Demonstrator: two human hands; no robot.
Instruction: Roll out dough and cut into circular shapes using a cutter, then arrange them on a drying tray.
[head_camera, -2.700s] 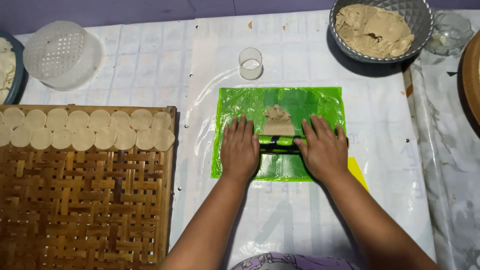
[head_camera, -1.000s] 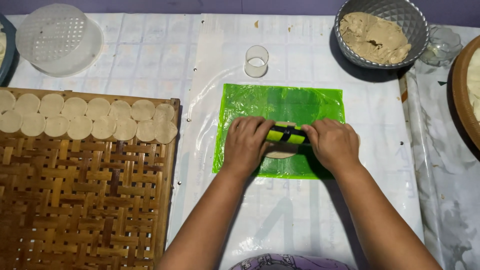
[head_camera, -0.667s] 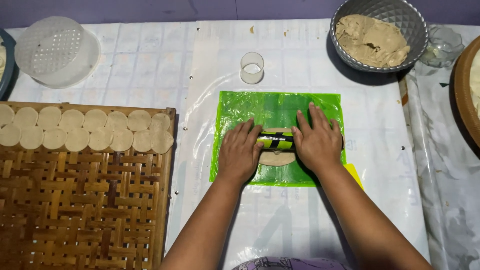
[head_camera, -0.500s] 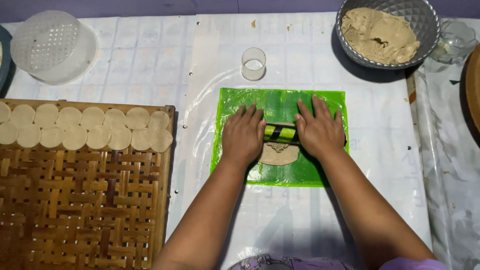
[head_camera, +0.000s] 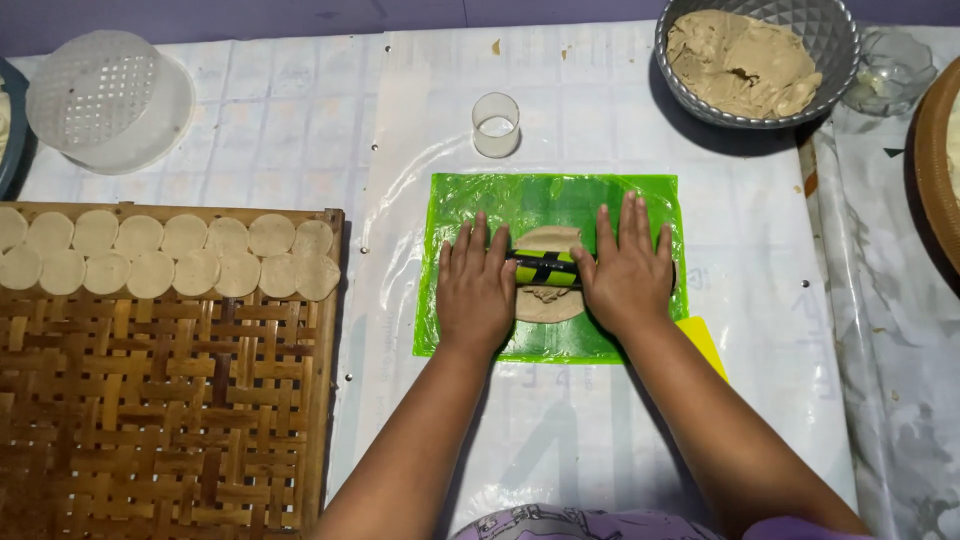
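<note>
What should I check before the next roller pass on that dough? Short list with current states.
1. Both palms on roller: left hand and right hand lie flat on the ends of the green roller. Ok.
2. Dough under roller: dough piece shows above and below it. Ok.
3. Dough within the green sheet: no overhang seen. Ok.
4. Sheet flat: glossy wrinkles, edges lie down. Ok.
5. Dough thickness even: mostly hidden by roller. Cannot tell.
6. Round cutter within reach: stands just above the sheet. Ok.
</note>
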